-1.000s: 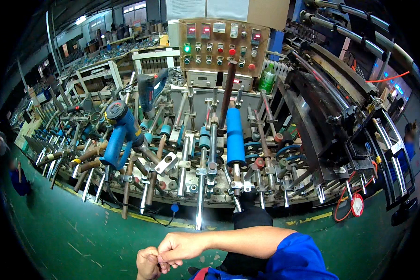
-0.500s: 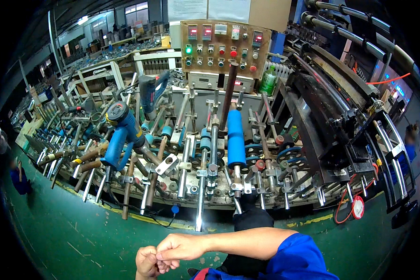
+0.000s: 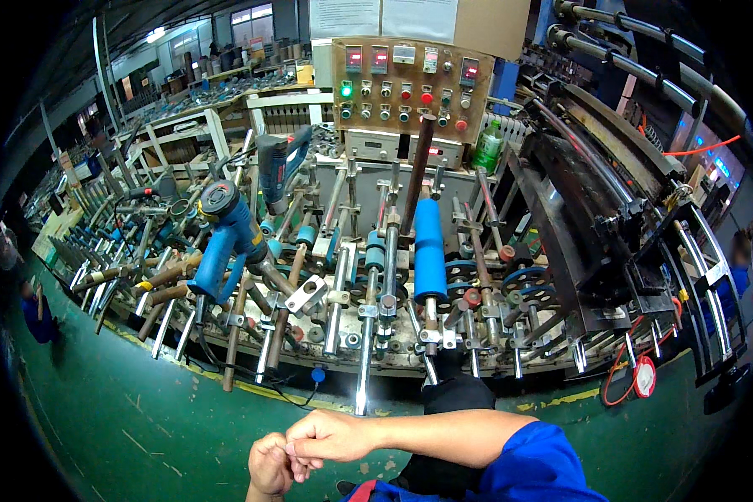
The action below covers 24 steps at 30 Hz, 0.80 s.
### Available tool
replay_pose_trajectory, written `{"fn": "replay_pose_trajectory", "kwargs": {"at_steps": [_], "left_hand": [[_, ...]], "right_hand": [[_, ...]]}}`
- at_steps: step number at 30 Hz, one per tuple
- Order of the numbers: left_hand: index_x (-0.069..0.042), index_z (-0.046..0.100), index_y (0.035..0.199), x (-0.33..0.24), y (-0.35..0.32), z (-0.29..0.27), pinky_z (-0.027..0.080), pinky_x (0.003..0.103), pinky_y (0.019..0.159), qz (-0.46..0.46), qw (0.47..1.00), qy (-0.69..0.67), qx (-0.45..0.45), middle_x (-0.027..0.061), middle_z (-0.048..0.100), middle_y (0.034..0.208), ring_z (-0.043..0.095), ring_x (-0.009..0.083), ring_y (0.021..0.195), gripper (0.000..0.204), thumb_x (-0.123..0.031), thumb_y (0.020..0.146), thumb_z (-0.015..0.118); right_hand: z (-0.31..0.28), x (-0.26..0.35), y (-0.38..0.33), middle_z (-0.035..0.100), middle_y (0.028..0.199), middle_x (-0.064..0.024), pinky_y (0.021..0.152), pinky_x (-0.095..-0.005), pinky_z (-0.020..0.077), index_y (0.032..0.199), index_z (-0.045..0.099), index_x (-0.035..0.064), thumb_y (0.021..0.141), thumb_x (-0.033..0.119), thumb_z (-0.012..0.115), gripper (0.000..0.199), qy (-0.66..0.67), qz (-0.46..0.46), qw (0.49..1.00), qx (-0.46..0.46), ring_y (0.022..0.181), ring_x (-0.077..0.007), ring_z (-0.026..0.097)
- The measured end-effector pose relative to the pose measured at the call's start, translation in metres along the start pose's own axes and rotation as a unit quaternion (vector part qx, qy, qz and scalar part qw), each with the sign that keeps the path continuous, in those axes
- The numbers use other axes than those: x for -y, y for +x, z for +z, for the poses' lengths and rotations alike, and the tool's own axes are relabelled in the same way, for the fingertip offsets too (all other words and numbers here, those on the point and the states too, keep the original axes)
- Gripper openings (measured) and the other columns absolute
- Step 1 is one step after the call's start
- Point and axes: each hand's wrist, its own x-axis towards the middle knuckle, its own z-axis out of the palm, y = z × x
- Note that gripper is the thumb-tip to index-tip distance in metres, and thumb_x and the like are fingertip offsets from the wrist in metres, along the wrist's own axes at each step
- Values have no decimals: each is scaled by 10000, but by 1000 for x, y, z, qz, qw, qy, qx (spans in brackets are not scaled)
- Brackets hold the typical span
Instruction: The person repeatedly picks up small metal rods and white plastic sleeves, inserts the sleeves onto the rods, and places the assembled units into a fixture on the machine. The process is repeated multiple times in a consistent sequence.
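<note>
My left hand and my right hand meet low in the view, in front of the machine and over the green floor. Both have curled fingers and touch at the fingertips. Whatever lies between them, if anything, is hidden. The right forearm crosses from a blue sleeve on the right. Beyond the hands, a blue roller sits on an upright-looking shaft amid metal rods. To the left, a blue heat gun leans among the rods, and another similar tool stands behind it.
A control panel with lit displays and knobs rises at the back, beside a green bottle. Dark heavy machinery fills the right. Metal rods jut toward me. An orange hose hangs at right. People stand at both sides.
The whole scene has shifted slightly to the right in the view. My hands stay together, with only a small shift of the fingers; nothing on the machine has visibly moved.
</note>
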Motion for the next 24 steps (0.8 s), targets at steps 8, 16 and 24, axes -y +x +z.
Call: {"fn": "replay_pose_trajectory", "kwargs": {"at_steps": [8,16,24], "left_hand": [[-23,532,771,8,-4,-5,490,340,405,56,998,-37,-15,103,560,566,570,203,446,410,-335,1011,646],[-24,526,760,5,-5,-5,475,326,433,61,994,-84,-16,105,541,570,517,166,441,340,-238,1008,615],[-39,536,762,-3,-2,-1,462,306,452,64,995,-67,-36,76,556,596,520,147,463,301,-202,1011,585]], "right_hand": [[5,5,1,732,780,-94,625,-272,565,836,636,-19,1076,233,487,378,-38,6,999,-9,734,-148,732],[6,-6,4,754,867,-84,657,-271,551,917,681,-22,1090,237,497,361,-20,9,1000,-13,746,-133,712],[8,-8,6,752,861,-87,687,-281,570,927,684,-28,1086,219,505,344,-39,-10,999,-25,785,-149,734]]}}
